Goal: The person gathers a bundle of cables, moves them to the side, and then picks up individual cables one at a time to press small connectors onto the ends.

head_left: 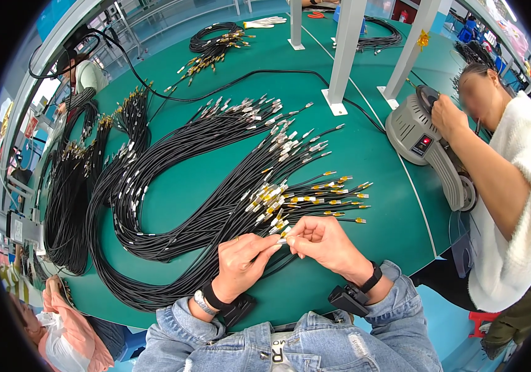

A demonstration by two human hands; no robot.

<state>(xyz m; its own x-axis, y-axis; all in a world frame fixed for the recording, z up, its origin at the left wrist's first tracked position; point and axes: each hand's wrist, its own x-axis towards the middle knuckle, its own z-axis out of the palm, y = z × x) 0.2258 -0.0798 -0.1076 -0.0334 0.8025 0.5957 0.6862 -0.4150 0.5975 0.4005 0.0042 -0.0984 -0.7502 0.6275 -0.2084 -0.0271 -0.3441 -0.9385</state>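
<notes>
In front of me, my left hand (241, 263) and my right hand (324, 243) meet, thumbs and fingertips pinched on a cable end (283, 239) with a small white and yellow tip. Its finer details are hidden by my fingers. Just beyond them lies a large bundle of black cables (178, 239), curving in a U across the green table (365, 149). Many of its ends carry silvery-white connectors (289, 146); those nearest my hands have yellow bands (272, 197).
More black cable bundles (70, 211) hang over the left side. A coil (214, 40) and white gloves (265, 23) lie at the back. Grey posts (343, 62) rise from the table. At right, a co-worker's hand (448, 116) is at a grey machine (411, 133). A black cord (247, 75) crosses behind.
</notes>
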